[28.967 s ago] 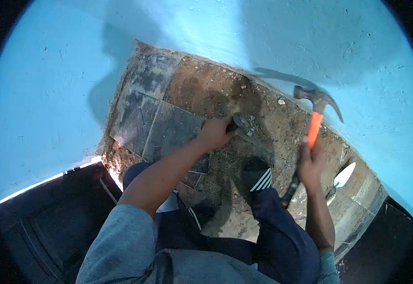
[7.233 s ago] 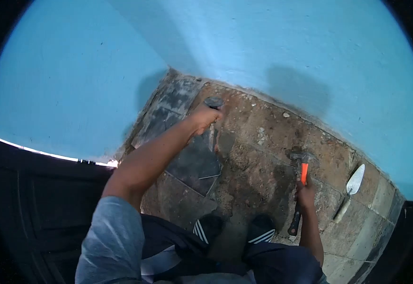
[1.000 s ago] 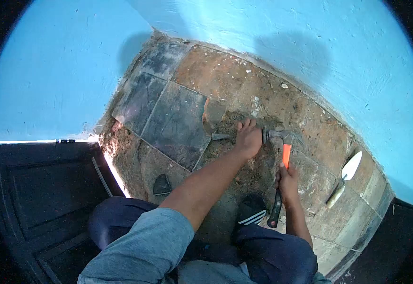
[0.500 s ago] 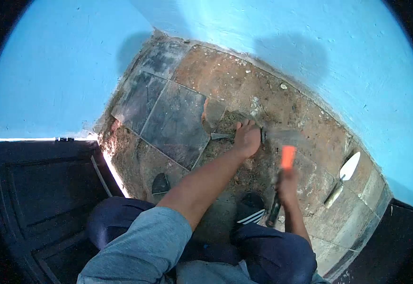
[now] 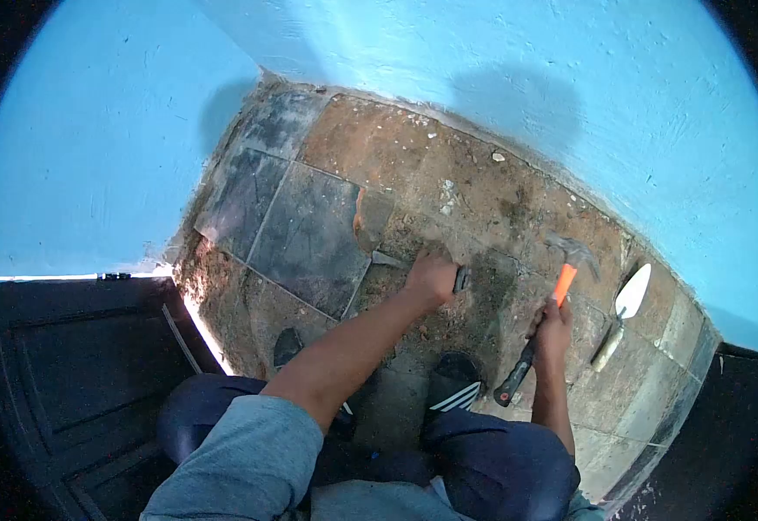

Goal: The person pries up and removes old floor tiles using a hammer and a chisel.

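Pale blue painted walls (image 5: 118, 148) are filling the top and left of the frame, meeting above a worn, dusty floor (image 5: 500, 200) of tiles and bare brown bedding. A black panelled door (image 5: 92, 365) is standing at lower left.

Left of centre, a dark grey square tile (image 5: 309, 234) is lying flat with a broken right side; it is looking stiff and brittle, likely to chip at that edge, and its thin rim is offering little to hold.

Right of centre, the right hand (image 5: 552, 330) is gripping a claw hammer with an orange-and-black handle (image 5: 566, 282), its fingers closing around the middle of the handle. The steel head is tilting upward, apart from the chisel and slightly blurred; its weight is probably sitting there, so a hold farther down the handle would be giving more swing but less control.

Farther right, a pointed steel trowel with a pale handle (image 5: 609, 347) is resting on the floor, untouched.

Near the centre, the left hand (image 5: 433, 280) is wrapping its fingers around a dark metal chisel (image 5: 387, 260). The flat blade is pointing left, its tip close to the tile's right corner, while the butt is projecting right of the fist. The chisel is looking rigid and fairly heavy, perhaps slippery with dust; mid-shaft is seeming the steadiest hold.
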A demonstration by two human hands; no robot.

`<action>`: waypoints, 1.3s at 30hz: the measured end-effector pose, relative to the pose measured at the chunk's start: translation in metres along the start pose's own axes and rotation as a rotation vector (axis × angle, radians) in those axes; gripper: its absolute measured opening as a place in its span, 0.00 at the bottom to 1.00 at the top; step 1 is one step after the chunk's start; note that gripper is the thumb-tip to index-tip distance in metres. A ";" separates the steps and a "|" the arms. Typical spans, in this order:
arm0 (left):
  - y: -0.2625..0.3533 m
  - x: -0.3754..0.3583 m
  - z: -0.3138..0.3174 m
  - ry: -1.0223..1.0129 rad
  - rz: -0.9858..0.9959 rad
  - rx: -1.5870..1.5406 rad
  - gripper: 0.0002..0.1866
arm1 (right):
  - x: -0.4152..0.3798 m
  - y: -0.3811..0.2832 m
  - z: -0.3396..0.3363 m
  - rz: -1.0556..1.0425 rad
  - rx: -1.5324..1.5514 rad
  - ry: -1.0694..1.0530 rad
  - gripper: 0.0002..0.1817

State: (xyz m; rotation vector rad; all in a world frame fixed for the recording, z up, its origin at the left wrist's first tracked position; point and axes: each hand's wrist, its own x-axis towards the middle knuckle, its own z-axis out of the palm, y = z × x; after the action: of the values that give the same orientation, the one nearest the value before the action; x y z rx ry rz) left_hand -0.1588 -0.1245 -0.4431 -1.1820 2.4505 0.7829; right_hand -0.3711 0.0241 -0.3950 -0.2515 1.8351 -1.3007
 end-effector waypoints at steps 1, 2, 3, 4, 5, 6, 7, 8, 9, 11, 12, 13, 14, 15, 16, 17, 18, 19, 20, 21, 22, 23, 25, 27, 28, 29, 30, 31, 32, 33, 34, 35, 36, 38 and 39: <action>0.001 -0.002 -0.001 -0.001 0.005 0.014 0.18 | 0.000 0.001 -0.005 -0.034 0.024 0.019 0.15; 0.002 -0.004 -0.001 -0.005 0.008 0.027 0.17 | -0.002 0.002 -0.010 -0.066 0.046 0.037 0.15; 0.004 -0.007 -0.004 -0.007 0.011 0.041 0.17 | -0.006 0.003 -0.014 -0.099 0.069 0.055 0.15; 0.004 -0.005 -0.003 0.010 -0.013 0.039 0.17 | -0.012 0.008 -0.013 -0.123 0.064 0.091 0.14; 0.005 -0.002 -0.001 0.027 -0.036 0.036 0.17 | -0.021 0.015 -0.008 -0.080 0.031 0.079 0.14; 0.006 0.001 0.002 0.044 -0.059 0.032 0.16 | -0.031 0.025 0.000 -0.036 -0.003 0.069 0.13; 0.006 0.004 0.005 0.067 -0.070 0.015 0.17 | -0.037 0.038 0.001 0.009 -0.037 0.062 0.13; 0.005 0.008 0.007 0.088 -0.078 0.000 0.17 | -0.032 0.080 -0.004 -0.014 -0.262 -0.076 0.13; 0.005 0.011 0.008 0.109 -0.083 -0.014 0.17 | -0.031 0.096 -0.003 0.008 -0.343 -0.152 0.13; 0.006 0.012 0.009 0.025 -0.076 0.031 0.19 | -0.038 0.095 0.015 0.083 -0.361 -0.247 0.13; 0.006 0.013 0.009 -0.014 -0.077 0.052 0.20 | -0.042 0.079 0.024 0.139 -0.300 -0.269 0.13; 0.005 0.015 0.009 -0.003 -0.061 0.042 0.21 | -0.044 0.065 0.022 0.167 -0.242 -0.216 0.13; 0.003 0.015 0.010 0.003 -0.047 0.031 0.23 | -0.049 0.052 0.018 0.199 -0.184 -0.164 0.13; -0.001 0.014 0.012 0.010 -0.035 0.020 0.24 | -0.049 0.046 0.014 0.231 -0.127 -0.114 0.13; -0.006 0.015 0.013 0.050 0.006 0.011 0.26 | -0.035 0.062 -0.002 0.130 -0.098 -0.075 0.12; -0.012 0.016 0.015 0.092 0.048 0.001 0.27 | -0.031 0.049 -0.009 0.104 -0.059 0.003 0.12; -0.017 0.015 0.014 0.132 0.090 -0.010 0.29 | -0.028 0.034 -0.015 0.080 -0.020 0.083 0.12; -0.021 0.014 0.014 0.159 0.117 -0.023 0.29 | -0.021 0.027 -0.022 0.027 0.029 0.120 0.12; -0.025 0.012 0.012 0.186 0.143 -0.035 0.29 | -0.014 0.022 -0.030 -0.025 0.078 0.156 0.12; -0.026 0.009 0.008 0.211 0.167 -0.050 0.29 | -0.011 0.020 -0.033 -0.075 0.125 0.192 0.12; -0.024 0.006 0.004 0.196 0.153 -0.038 0.29 | -0.012 0.024 -0.030 -0.075 0.149 0.202 0.12; -0.021 0.006 -0.002 0.183 0.141 -0.022 0.28 | -0.014 0.033 -0.022 -0.078 0.177 0.213 0.12; -0.018 0.007 -0.002 0.214 0.127 0.010 0.27 | -0.024 0.062 -0.003 -0.019 0.039 0.099 0.12; -0.018 0.012 0.009 0.301 0.126 0.045 0.25 | -0.022 0.108 0.017 -0.136 -0.342 -0.093 0.13; -0.017 0.014 0.006 0.258 0.120 0.032 0.25 | -0.023 0.107 0.032 -0.314 -0.555 -0.157 0.13; -0.017 0.016 0.002 0.215 0.112 0.016 0.25 | -0.027 0.102 0.030 -0.126 -0.453 -0.164 0.15; -0.017 0.015 0.001 0.170 0.099 -0.002 0.25 | -0.045 0.052 0.037 0.063 -0.351 -0.173 0.16; -0.017 0.014 0.000 0.144 0.106 0.027 0.27 | -0.055 0.026 0.040 0.251 -0.246 -0.182 0.18; -0.018 0.012 -0.001 0.118 0.114 0.058 0.29 | -0.039 0.058 0.026 0.097 -0.140 -0.190 0.12; -0.018 0.013 -0.003 0.096 0.124 0.090 0.32 | -0.035 0.049 0.016 0.109 -0.156 -0.128 0.13; -0.020 0.014 -0.002 0.129 0.153 0.094 0.32 | -0.034 0.032 0.007 0.119 -0.172 -0.068 0.15; -0.022 0.012 0.001 0.162 0.179 0.098 0.32 | -0.029 0.022 0.000 0.131 -0.189 -0.009 0.16; -0.024 0.011 0.005 0.192 0.203 0.100 0.32 | -0.017 0.019 -0.011 0.078 -0.091 0.032 0.15; -0.029 0.010 0.010 0.252 0.235 0.085 0.30 | -0.002 0.017 -0.030 -0.019 0.103 0.120 0.15; -0.031 0.011 0.010 0.286 0.250 0.078 0.29 | -0.004 0.017 -0.029 -0.053 0.108 0.167 0.15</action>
State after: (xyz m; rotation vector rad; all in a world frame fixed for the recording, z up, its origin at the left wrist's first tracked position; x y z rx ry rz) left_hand -0.1409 -0.1409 -0.4670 -1.0322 2.8771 0.6093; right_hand -0.3847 0.0533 -0.4050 -0.1375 1.9002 -1.4905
